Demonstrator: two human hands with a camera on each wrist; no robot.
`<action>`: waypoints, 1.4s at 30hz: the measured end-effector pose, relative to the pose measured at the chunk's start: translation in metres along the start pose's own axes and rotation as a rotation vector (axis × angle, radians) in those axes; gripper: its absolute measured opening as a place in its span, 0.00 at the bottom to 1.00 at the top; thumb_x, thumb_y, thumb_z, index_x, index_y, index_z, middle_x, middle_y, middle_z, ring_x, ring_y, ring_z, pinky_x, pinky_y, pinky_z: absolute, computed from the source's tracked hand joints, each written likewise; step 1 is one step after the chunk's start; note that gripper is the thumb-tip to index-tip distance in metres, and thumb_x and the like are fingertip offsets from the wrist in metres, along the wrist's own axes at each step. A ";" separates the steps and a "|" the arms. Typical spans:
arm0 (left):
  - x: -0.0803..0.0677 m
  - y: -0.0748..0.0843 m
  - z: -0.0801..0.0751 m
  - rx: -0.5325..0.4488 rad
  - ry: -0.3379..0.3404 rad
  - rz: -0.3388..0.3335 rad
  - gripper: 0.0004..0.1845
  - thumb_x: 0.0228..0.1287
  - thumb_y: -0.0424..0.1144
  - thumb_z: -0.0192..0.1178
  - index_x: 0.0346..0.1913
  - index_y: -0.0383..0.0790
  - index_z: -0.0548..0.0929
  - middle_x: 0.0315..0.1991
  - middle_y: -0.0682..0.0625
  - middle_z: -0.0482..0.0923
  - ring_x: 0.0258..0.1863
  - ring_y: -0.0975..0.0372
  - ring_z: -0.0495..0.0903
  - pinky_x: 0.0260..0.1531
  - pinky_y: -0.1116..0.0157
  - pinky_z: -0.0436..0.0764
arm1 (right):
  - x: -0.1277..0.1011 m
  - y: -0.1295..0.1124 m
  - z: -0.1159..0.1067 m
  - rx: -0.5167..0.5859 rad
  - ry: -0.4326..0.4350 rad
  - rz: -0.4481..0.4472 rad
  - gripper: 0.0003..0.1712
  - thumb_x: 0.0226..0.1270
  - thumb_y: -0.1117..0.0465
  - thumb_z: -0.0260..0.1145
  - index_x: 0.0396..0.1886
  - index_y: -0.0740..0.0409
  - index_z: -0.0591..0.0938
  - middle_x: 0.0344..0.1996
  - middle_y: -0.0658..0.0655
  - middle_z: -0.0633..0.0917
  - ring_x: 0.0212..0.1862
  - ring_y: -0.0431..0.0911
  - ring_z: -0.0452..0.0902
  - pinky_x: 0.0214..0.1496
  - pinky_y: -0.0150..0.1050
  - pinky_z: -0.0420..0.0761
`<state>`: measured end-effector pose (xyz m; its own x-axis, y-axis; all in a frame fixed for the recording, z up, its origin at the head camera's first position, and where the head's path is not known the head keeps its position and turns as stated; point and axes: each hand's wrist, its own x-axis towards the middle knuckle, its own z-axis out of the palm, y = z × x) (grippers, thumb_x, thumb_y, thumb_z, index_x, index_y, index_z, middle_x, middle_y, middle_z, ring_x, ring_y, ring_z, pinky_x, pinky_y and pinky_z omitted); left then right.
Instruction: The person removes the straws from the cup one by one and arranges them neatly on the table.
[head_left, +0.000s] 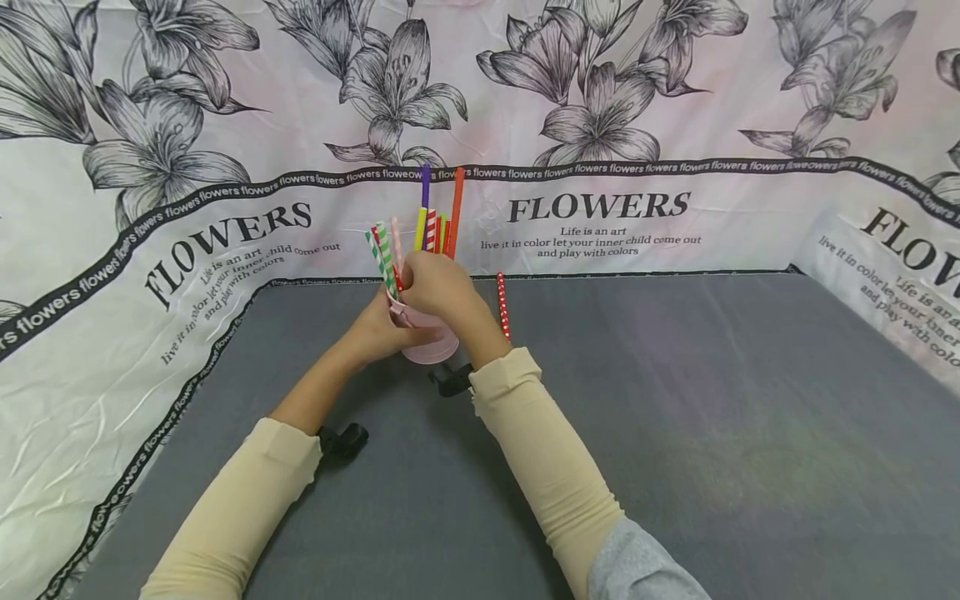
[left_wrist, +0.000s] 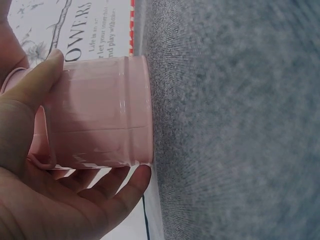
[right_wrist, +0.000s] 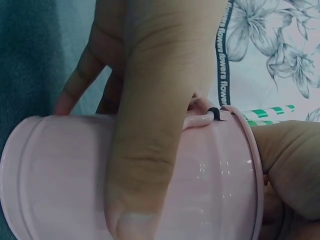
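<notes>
A pink bucket (head_left: 431,346) with a wire handle tilts over the far part of the table. My left hand (head_left: 378,325) grips its side, the thumb (right_wrist: 142,165) across the wall and the fingers underneath in the left wrist view. My right hand (head_left: 435,283) is at the bucket's mouth with bent fingers, right at the rim in the right wrist view; I cannot tell whether they pinch a straw. Green-striped straws (head_left: 386,258) stand out at the left of the mouth. Behind my right hand rise a purple straw (head_left: 425,187), an orange straw (head_left: 456,208) and several others, their lower ends hidden.
A red straw with white dots (head_left: 503,307) lies on the dark grey tabletop (head_left: 675,433), right of the bucket. A white flower-printed cloth (head_left: 600,225) with black lettering rises along the back and sides. Black camera mounts (head_left: 345,442) hang at both wrists.
</notes>
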<state>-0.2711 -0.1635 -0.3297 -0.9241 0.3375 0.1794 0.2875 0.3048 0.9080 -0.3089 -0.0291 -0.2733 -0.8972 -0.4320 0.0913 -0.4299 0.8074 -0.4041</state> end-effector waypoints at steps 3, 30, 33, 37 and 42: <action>0.007 -0.015 0.000 -0.004 0.004 0.017 0.55 0.55 0.34 0.74 0.78 0.45 0.47 0.72 0.44 0.59 0.67 0.49 0.63 0.67 0.43 0.62 | 0.000 0.001 0.000 0.021 -0.005 0.014 0.07 0.64 0.59 0.71 0.38 0.57 0.84 0.33 0.52 0.84 0.35 0.47 0.77 0.35 0.39 0.76; 0.009 -0.020 0.000 0.047 0.028 0.009 0.57 0.54 0.36 0.76 0.78 0.45 0.46 0.72 0.46 0.60 0.67 0.53 0.64 0.69 0.46 0.60 | -0.002 0.008 -0.001 0.130 0.084 -0.047 0.15 0.65 0.63 0.71 0.49 0.60 0.79 0.38 0.55 0.84 0.38 0.47 0.79 0.40 0.38 0.79; 0.008 -0.020 0.000 0.043 0.029 0.016 0.57 0.54 0.35 0.75 0.78 0.44 0.46 0.72 0.46 0.60 0.67 0.53 0.65 0.69 0.48 0.62 | -0.003 0.010 -0.003 0.182 0.081 -0.056 0.17 0.65 0.64 0.71 0.51 0.61 0.79 0.37 0.56 0.84 0.38 0.47 0.79 0.38 0.36 0.79; 0.008 -0.020 0.001 0.032 0.024 0.043 0.56 0.54 0.34 0.75 0.78 0.43 0.46 0.71 0.45 0.61 0.66 0.53 0.66 0.68 0.49 0.63 | -0.004 0.012 -0.004 0.210 0.080 -0.061 0.20 0.65 0.64 0.71 0.55 0.61 0.78 0.38 0.56 0.83 0.39 0.47 0.78 0.37 0.35 0.78; 0.009 -0.021 0.000 0.039 0.032 0.018 0.56 0.54 0.36 0.75 0.77 0.44 0.47 0.70 0.45 0.62 0.66 0.53 0.66 0.68 0.48 0.63 | -0.006 0.011 -0.008 0.259 0.075 -0.075 0.19 0.64 0.68 0.70 0.54 0.63 0.79 0.37 0.58 0.83 0.38 0.48 0.77 0.36 0.36 0.78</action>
<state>-0.2854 -0.1670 -0.3470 -0.9260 0.3149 0.2083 0.3135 0.3338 0.8890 -0.3093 -0.0145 -0.2712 -0.8728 -0.4484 0.1930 -0.4643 0.6406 -0.6116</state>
